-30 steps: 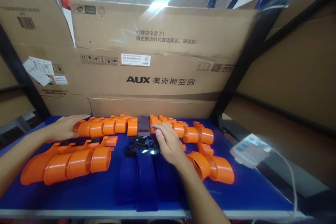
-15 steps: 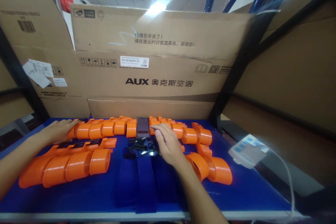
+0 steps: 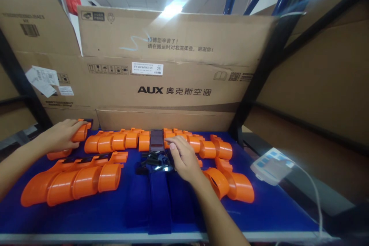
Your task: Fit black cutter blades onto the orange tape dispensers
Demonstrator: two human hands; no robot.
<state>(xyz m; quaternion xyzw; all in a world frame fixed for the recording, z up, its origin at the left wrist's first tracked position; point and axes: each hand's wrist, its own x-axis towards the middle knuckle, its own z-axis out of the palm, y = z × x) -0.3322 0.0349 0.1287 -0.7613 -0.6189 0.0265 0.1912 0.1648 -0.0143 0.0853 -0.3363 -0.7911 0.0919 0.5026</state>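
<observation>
At the back left, my left hand (image 3: 62, 135) is closed around an orange plastic ring (image 3: 80, 133) with a black piece at its top edge, raised off the table. Another orange ring (image 3: 59, 154) shows below that hand, partly hidden. My right hand (image 3: 184, 157) hovers or rests near the middle, palm down, fingers stretched out and holding nothing visible; I cannot tell if it touches the table. Beside its fingertips stands a dark phone (image 3: 157, 140). Just left of the right hand lies a pile of small black pieces (image 3: 155, 160) on blue strips (image 3: 160, 203).
Orange rings (image 3: 105, 144) form a back row, with more at front left (image 3: 85, 180) and right (image 3: 240, 186). A white box with a cord (image 3: 272, 166) sits at the right table edge. Cardboard (image 3: 173, 111) walls off the back; dark posts (image 3: 256, 69) flank the blue table (image 3: 100, 215).
My left hand has lifted an orange ring up and slightly left from the back row's left end, uncovering the ring beneath. My right hand has stayed in place.
</observation>
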